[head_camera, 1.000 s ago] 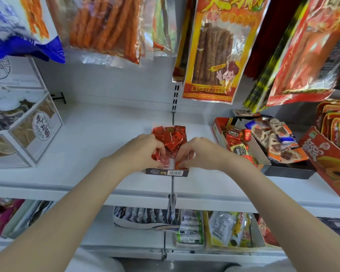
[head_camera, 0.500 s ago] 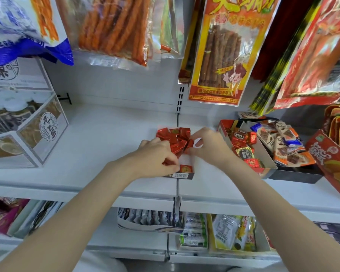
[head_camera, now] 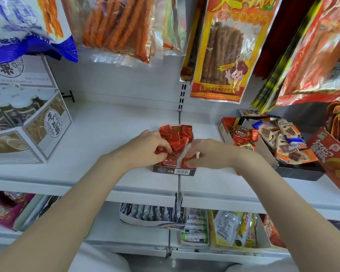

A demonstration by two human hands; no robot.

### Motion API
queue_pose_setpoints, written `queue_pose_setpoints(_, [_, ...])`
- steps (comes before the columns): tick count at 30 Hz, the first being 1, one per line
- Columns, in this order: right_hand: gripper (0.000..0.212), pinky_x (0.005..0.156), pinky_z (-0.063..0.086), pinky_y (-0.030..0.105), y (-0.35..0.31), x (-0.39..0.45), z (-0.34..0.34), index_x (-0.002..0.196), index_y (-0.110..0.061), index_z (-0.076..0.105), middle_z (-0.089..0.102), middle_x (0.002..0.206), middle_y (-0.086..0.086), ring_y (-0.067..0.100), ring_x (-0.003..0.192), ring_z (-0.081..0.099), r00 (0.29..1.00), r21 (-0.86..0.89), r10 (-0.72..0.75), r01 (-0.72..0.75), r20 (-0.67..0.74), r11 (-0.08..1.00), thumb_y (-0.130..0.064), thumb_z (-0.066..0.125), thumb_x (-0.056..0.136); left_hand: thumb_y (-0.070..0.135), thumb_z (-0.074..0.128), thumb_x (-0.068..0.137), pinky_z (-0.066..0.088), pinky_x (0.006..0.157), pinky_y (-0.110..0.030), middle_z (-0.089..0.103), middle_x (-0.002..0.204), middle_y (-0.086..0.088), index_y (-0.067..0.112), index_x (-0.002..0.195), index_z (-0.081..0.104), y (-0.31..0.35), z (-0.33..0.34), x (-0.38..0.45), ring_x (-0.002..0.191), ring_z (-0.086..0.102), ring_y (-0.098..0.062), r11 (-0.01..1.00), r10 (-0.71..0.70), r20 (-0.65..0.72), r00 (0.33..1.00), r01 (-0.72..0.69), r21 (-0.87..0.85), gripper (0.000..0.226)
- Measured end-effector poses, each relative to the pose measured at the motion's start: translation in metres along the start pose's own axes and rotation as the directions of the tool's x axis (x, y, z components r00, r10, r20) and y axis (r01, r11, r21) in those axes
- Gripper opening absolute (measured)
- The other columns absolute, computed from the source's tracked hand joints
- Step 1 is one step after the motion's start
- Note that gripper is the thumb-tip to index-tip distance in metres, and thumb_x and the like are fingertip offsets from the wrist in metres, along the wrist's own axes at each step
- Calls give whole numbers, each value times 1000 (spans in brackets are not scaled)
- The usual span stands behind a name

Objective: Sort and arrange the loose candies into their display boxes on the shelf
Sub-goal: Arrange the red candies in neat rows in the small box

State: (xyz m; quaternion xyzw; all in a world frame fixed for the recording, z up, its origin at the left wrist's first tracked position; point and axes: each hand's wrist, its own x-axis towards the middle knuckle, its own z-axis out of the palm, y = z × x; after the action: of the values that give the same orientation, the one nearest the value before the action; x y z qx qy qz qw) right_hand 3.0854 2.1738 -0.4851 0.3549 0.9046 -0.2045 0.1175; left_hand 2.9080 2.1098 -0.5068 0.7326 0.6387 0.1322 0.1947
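Two hands' fingers pinch red candies (head_camera: 174, 137) inside a display box (head_camera: 174, 171) on the white shelf (head_camera: 110, 134) below hanging snack bags (head_camera: 217, 55).

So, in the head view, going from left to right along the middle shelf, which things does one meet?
Grey-and-white carton → left hand → box of red candies → right hand → red box of gold-labelled candies → black tray of chocolate bars → red papaya box.

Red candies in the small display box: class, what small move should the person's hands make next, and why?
Probably the right hand should set the red candy it pinches flat into the box's front right corner, where white floor shows bare. The left hand rests on the jumbled red candies behind, which look unsorted, so lining up a front row seems the likely aim.
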Motion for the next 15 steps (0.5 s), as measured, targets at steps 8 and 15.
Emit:
queue_pose_setpoints(8, [28,75,46,23,-1,18,-1,110,-9,62,66,103,6,15,85,58,888,190,99,-13,-450,982,-20,61,86,22,55,88,28,81,-19,47,97,3,26,110,65,-2,0,1,98,38,-11,1000,9,-17,1000,-9,-18,24])
queue_pose_setpoints(15, [23,65,33,25,-12,40,19,88,-12,54,46,85,0,18,80,48,848,54,87,-69,-523,996,-24,68,74,16,57,86,41,74,-18,55,81,9,21,104,67,-2,-1,5,82,52,-10,998,-9,-84,996,4,-56,21])
